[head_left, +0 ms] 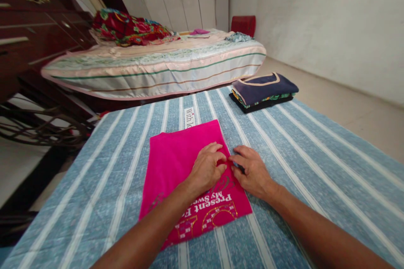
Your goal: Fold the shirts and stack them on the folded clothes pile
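A bright pink garment point(176, 164) with printed lettering lies folded flat on a blue cloth with white stripes point(315, 164). My left hand point(206, 168) rests on the garment near its right edge, fingers curled and pinching the fabric. My right hand point(251, 170) sits just beside it on the same edge, fingers also bent and gripping the fabric. The two hands almost touch.
A stack of folded clothes with a navy piece on top point(263, 88) lies at the far right of the striped cloth. Beyond is a mattress point(151, 67) with a heap of red patterned clothes point(129, 27). Dark wooden furniture point(31, 29) stands at left.
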Demonstrator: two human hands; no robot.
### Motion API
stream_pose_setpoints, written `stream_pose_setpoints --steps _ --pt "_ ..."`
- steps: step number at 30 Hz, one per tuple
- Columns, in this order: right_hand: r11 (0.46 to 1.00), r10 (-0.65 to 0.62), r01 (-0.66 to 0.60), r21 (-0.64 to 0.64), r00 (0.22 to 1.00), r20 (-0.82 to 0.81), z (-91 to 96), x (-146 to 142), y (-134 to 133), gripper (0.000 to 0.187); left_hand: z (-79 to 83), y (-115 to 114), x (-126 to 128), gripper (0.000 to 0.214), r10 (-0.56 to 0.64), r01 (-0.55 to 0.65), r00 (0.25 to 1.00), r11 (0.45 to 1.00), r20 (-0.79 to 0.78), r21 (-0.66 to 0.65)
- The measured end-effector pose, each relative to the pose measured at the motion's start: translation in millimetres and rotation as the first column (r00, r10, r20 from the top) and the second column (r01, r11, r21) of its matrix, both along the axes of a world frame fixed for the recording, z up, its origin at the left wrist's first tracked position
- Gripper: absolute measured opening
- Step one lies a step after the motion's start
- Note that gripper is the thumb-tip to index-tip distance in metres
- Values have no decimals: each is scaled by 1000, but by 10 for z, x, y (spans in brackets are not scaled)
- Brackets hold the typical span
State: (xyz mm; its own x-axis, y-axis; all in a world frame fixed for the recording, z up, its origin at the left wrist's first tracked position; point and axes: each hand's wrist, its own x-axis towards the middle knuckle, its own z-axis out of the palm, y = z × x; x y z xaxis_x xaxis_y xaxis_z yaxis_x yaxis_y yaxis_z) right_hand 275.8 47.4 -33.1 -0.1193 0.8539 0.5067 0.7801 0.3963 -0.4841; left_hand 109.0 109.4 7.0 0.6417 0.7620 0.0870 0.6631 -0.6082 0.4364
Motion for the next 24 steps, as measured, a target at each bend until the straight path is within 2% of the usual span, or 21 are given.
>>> stream_pose_setpoints --steps 13,24 --pt "999 9 -9 -32 1000 9 18 0 6 21 71 -114 122 19 -13 22 997 993 -79 113" --pt "999 12 -12 -37 1000 4 24 4 9 23 15 7 35 22 60 -67 990 997 131 45"
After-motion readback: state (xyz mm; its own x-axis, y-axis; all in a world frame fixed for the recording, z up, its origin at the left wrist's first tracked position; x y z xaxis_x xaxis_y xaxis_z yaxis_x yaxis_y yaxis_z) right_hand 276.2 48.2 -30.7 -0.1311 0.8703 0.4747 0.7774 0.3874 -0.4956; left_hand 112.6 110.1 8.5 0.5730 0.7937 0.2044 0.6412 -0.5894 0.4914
